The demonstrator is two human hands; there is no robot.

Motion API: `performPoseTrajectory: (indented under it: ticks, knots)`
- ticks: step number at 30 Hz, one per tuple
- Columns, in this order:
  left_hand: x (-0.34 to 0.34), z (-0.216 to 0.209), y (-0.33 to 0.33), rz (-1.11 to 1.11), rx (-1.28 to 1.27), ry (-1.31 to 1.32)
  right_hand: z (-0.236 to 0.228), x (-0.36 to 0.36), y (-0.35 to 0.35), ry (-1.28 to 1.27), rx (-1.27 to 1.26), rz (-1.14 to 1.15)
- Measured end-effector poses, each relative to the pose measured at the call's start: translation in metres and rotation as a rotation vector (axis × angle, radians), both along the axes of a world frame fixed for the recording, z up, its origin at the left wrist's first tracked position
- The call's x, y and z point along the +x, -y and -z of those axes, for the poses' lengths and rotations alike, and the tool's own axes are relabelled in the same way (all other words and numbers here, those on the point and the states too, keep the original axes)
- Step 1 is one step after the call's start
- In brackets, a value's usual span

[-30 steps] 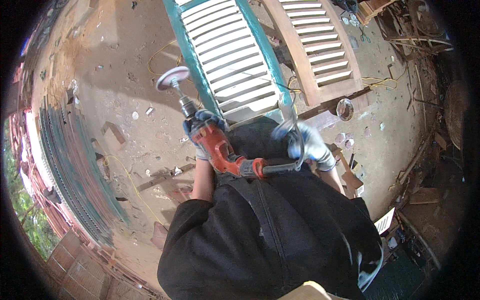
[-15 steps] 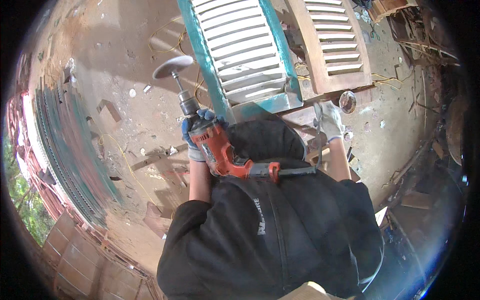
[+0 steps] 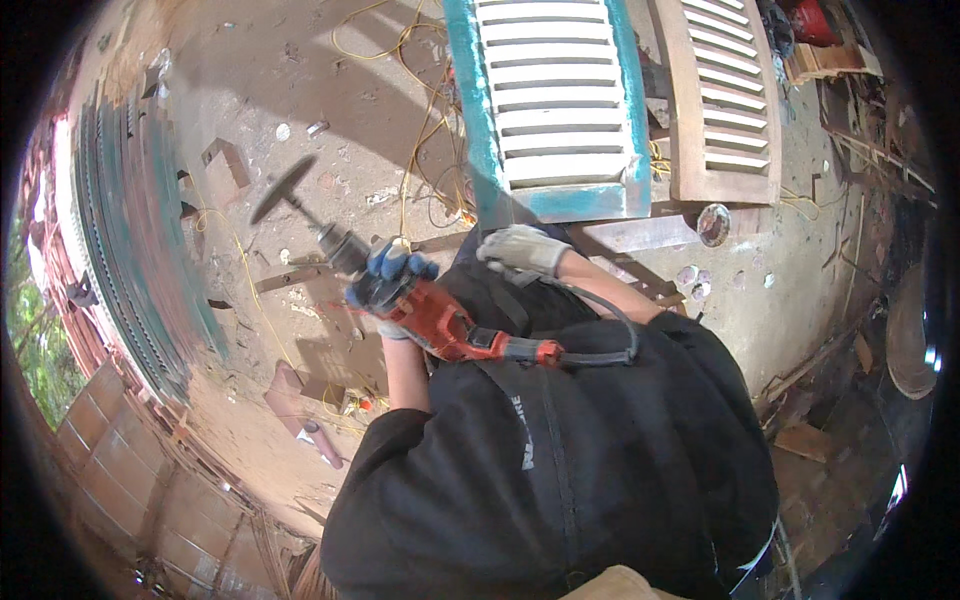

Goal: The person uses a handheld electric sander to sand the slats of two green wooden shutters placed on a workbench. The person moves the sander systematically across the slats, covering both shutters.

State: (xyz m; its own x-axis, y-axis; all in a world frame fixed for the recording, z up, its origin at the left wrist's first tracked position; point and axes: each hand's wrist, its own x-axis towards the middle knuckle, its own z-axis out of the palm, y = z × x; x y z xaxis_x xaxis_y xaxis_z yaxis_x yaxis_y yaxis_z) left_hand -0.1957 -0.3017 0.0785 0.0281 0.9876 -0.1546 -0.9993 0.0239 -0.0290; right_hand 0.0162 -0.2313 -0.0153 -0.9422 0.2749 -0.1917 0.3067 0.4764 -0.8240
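My left hand, in a blue-and-white glove, is closed around the front of a red-and-black power drill. From its chuck a thin shaft carries a round flat disc, seen nearly edge-on, up and to the left. The grey power cord leaves the drill's handle and loops back under my right forearm. My right hand, in a white glove, is curled low in front of my body, the cord running into it; its fingertips are partly hidden. Just beyond it stands a louvred shutter with a worn teal frame and white slats.
A bare-wood louvred shutter stands to the right, with a round tin near its foot. Yellow cords trail over the floor. Long teal boards are stacked at left. A handled tool and wood scraps lie lower left.
My right hand has swung left, from beside the tin to in front of my body. The drill has tilted so its disc points farther left and lower. The view has shifted left.
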Motion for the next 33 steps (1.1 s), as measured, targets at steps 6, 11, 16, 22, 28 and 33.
performPoseTrajectory:
  ticks: [6,11,16,22,28,33]
  knots:
    - [-0.074,-0.029,0.051,-0.177,0.111,-0.142,-0.144,-0.178,-0.046,-0.264,-0.491,0.22]
    - [-0.109,-0.047,0.067,-0.284,0.133,-0.159,-0.205,-0.248,-0.051,-0.702,-0.541,0.224]
    - [-0.124,-0.066,0.038,-0.139,0.14,-0.169,-0.169,-0.186,-0.079,-0.287,-0.281,0.593]
    - [-0.088,-0.084,-0.007,-0.041,0.026,-0.275,-0.167,-0.033,-0.045,-0.228,-0.232,0.526]
    - [0.039,-0.096,-0.108,0.04,-0.001,-0.341,-0.228,0.126,-0.078,-0.401,-0.476,0.504]
    - [0.161,-0.088,-0.236,0.019,0.028,-0.313,-0.242,0.231,-0.137,-0.746,-0.943,0.981]
